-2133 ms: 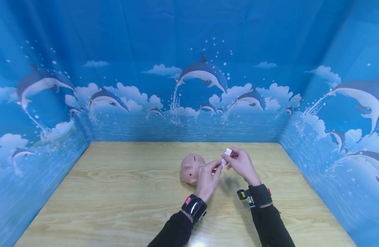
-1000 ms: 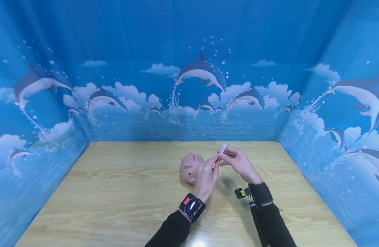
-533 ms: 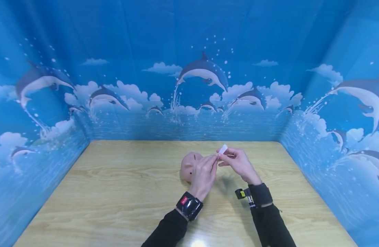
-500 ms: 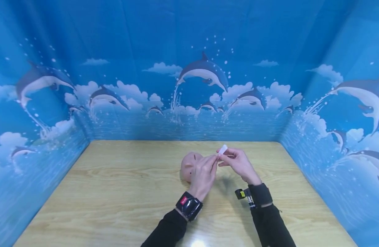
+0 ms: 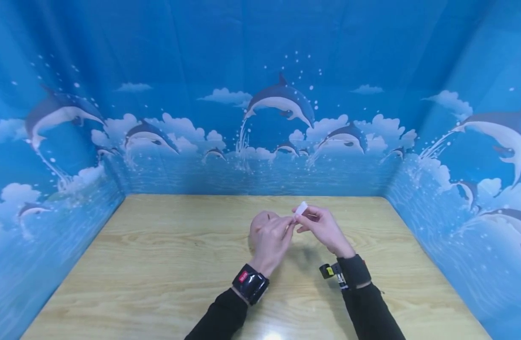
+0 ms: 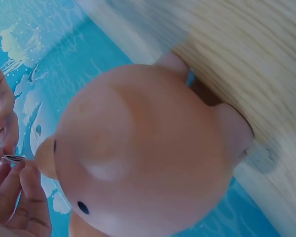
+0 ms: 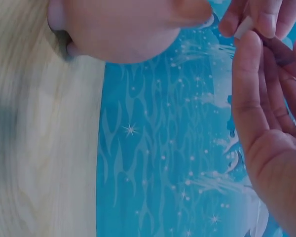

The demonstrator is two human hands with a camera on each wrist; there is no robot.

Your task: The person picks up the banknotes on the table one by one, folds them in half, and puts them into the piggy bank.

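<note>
Between the two hands is a small white folded paper strip (image 5: 301, 208); the left wrist view shows its layered edge (image 6: 14, 158). The right hand (image 5: 324, 229) pinches it between thumb and fingers, its white end sticking up past them. Fingertips of the left hand (image 5: 272, 242) pinch the lower end, right against the right hand's fingertips. Close behind the left hand stands a pink piggy bank (image 5: 259, 222) with a dark slot on top, partly covered by that hand in the head view. Its round body (image 6: 148, 148), ear and eye fill much of the left wrist view.
A pale wood-grain table (image 5: 158, 264) bears the piggy bank. Blue curtains (image 5: 201, 170) printed with dolphins and clouds enclose its back and both sides. A dark strap with a small camera (image 5: 328, 270) is on the right wrist.
Both hands have shifted left with the paper strip, and the left hand now covers more of the piggy bank. The strip has turned and less of it shows.
</note>
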